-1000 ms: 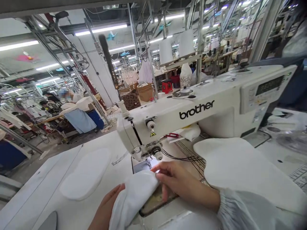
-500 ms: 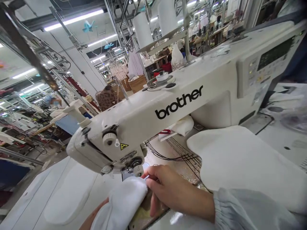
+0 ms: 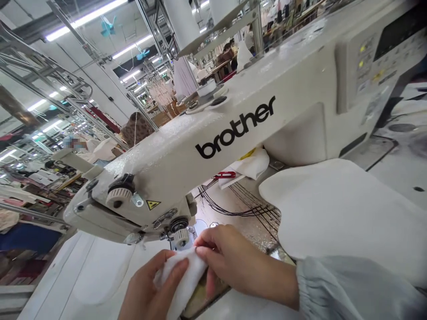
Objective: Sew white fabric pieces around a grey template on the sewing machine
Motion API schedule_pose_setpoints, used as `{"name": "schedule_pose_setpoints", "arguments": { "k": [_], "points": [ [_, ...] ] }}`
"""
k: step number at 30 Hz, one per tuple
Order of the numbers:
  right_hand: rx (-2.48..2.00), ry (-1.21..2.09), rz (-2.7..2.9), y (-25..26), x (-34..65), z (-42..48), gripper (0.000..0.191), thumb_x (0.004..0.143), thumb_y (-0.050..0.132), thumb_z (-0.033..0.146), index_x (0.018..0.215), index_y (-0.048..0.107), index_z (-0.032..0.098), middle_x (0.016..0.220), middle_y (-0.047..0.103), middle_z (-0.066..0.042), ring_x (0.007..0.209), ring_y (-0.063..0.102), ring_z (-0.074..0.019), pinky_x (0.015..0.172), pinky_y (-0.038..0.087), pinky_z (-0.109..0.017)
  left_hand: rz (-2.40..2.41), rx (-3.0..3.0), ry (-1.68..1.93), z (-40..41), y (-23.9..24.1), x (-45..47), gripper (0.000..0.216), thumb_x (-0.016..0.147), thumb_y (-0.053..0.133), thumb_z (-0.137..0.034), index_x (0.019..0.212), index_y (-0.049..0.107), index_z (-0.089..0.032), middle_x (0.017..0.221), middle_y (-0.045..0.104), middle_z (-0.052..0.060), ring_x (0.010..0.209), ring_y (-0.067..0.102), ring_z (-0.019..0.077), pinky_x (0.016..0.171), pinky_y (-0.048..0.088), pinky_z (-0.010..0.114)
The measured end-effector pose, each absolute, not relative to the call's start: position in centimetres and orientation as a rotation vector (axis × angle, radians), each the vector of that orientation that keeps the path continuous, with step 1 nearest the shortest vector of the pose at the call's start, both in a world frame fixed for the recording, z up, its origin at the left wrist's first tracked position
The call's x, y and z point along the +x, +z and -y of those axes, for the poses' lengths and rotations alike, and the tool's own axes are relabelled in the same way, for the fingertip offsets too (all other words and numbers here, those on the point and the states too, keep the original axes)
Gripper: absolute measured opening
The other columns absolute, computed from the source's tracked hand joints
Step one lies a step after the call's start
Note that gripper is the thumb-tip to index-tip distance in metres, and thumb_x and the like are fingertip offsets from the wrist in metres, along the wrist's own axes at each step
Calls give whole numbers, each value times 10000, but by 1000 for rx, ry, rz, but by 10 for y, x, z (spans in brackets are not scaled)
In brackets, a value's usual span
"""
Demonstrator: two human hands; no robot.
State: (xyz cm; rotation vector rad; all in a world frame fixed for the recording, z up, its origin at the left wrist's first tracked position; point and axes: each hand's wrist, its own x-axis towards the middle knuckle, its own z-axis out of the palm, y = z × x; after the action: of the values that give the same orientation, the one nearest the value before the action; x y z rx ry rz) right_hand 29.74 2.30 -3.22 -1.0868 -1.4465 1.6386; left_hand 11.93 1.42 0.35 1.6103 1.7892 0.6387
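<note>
Soft white cloth pad (image 3: 182, 278), seemingly light, is pinched at its edge between the closed fingers of left hand (image 3: 150, 286) and right hand (image 3: 236, 266).

Long fluorescent ceiling lights (image 3: 83, 20) are strung across the large room, and a teal hanging ornament (image 3: 108, 26) is suspended beneath them. A white wall (image 3: 103, 84) is crossed by metal rack frames (image 3: 43, 75). Pale garments (image 3: 160, 93) are hung farther back, and a leopard-print bag (image 3: 135, 129) is seen near cardboard boxes (image 3: 163, 118).
</note>
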Motion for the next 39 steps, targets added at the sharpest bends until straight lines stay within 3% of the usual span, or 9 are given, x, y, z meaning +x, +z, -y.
{"name": "schedule_pose_setpoints", "arguments": {
  "k": [3,8,17,24,29,35,39],
  "points": [
    [-1054,1671,1409,-39,297,-25,238,884,417,169,1003,623,172,474,566,52,437,527,-103,434,374,-173,-1737,1385,695,-20,-8,120,466,646,756,-618,796,647,-190,568,612,-23,543,583,161,474,436,205],
    [-998,1675,1310,-54,291,-29,275,836,428,184,1050,601,179,503,598,52,432,577,-125,406,415,-189,-1745,1134,879,-23,-16,116,616,561,826,-599,968,661,-167,672,702,17,641,661,196,578,524,247],
    [-1062,1606,1335,-51,291,-28,267,786,446,148,1019,571,179,488,578,71,434,592,-108,419,401,-166,-1697,1108,871,-22,-9,138,596,433,911,-503,854,689,-142,632,722,12,546,645,165,490,498,210],
    [-1097,1607,1347,-47,291,-28,256,791,453,122,1026,534,182,460,556,87,390,533,-93,392,371,-156,-1635,1039,825,-23,-16,124,618,490,906,-454,965,655,-148,536,643,-36,489,577,114,451,423,170],
    [-1109,1609,1365,-47,292,-27,254,792,467,136,1026,559,175,469,596,59,423,545,-106,415,387,-168,-1617,1041,809,-22,-16,121,567,518,891,-450,946,673,-149,540,628,-29,473,554,108,447,393,175],
    [-1065,1643,1409,-47,291,-25,113,828,486,202,854,595,188,477,592,42,432,557,-109,425,401,-178,-1561,1092,799,-16,-18,119,542,631,807,-568,913,720,-113,602,663,20,567,584,148,520,432,210],
    [-1055,1641,1427,-45,291,-25,96,850,496,223,808,575,188,487,580,42,449,578,-115,434,407,-182,-1527,1094,806,-15,-17,120,518,663,774,-588,890,742,-123,547,623,-4,501,519,121,477,364,192]
  ]
}}
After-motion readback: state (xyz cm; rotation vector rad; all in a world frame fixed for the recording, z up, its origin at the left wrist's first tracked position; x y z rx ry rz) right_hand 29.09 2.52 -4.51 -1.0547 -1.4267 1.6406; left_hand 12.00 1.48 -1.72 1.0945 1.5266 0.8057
